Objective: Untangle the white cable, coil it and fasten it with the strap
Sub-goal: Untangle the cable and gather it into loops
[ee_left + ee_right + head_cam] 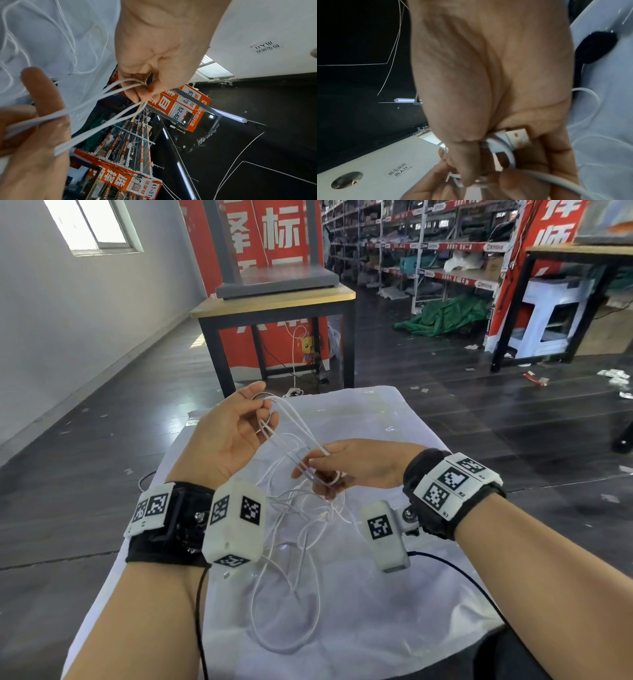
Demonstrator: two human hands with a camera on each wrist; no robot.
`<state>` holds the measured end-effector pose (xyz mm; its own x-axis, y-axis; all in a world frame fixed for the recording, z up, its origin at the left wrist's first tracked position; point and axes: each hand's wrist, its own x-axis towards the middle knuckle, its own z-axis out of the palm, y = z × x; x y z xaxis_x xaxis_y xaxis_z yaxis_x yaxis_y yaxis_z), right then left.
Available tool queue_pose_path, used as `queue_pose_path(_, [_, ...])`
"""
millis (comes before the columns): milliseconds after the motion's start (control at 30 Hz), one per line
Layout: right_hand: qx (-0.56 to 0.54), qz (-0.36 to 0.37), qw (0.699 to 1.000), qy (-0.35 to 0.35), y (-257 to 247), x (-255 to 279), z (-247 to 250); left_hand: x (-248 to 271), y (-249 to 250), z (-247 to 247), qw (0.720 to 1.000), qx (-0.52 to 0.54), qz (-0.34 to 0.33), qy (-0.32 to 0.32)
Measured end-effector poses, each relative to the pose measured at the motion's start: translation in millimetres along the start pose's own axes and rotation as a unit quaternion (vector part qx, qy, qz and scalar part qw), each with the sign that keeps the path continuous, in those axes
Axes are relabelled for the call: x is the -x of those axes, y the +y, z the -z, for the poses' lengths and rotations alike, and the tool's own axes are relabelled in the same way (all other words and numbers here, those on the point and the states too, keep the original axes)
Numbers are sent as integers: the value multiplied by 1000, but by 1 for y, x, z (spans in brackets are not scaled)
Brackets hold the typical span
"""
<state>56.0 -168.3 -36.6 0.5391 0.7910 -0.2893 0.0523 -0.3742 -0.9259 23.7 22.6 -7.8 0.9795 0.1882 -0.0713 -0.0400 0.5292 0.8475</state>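
Several strands of the thin white cable (294, 429) run taut between my two hands above the white-covered table (394, 440). My left hand (265, 404) is raised at the far side and pinches the strands' bends between thumb and fingers, as the left wrist view shows (144, 88). My right hand (317, 460), lower and nearer, pinches the other end of the bundle. In the right wrist view its palm (471, 180) also holds the USB plug (518, 138) with a turn of cable. The remaining cable (291, 594) lies in loose crossed loops on the cloth. I cannot pick out a strap.
A small metal connector (226, 575) lies on the cloth near my left wrist. Black camera leads (202, 611) trail from both wrists over the table's near edge. Beyond the table stand a wooden-topped table (274, 299), red banners and storage shelves on a dark floor.
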Motion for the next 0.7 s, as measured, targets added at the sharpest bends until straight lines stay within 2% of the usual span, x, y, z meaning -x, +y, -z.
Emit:
queue_pose_path(133, [4,6,1000,-30,-2,-3,0,-5,-5,2,998,-41,-31,41])
queue_pose_path(267, [-117,36,988,94,1,-10,1,-6,-7,5,986,-133,-80,68])
queue_pose_path(333, [-163,51,973,153,0,-10,3,-6,-10,7,967,-223,-97,78])
queue_pose_path(400, [-198,73,958,194,-5,-9,4,-4,-15,4,938,-327,-97,56])
queue_pose_path(467, [-206,96,949,217,-9,-8,5,2,-22,-3,892,-447,-62,-31])
queue_pose_path(567, [-197,123,942,242,-15,-9,5,12,-33,-16,778,-601,-18,-182])
queue_pose_path(633, [-177,132,940,261,-18,-10,5,13,-35,-22,713,-660,-44,-232])
queue_pose_path(700, [-152,129,938,284,-21,-7,5,13,-32,-26,667,-699,-63,-251])
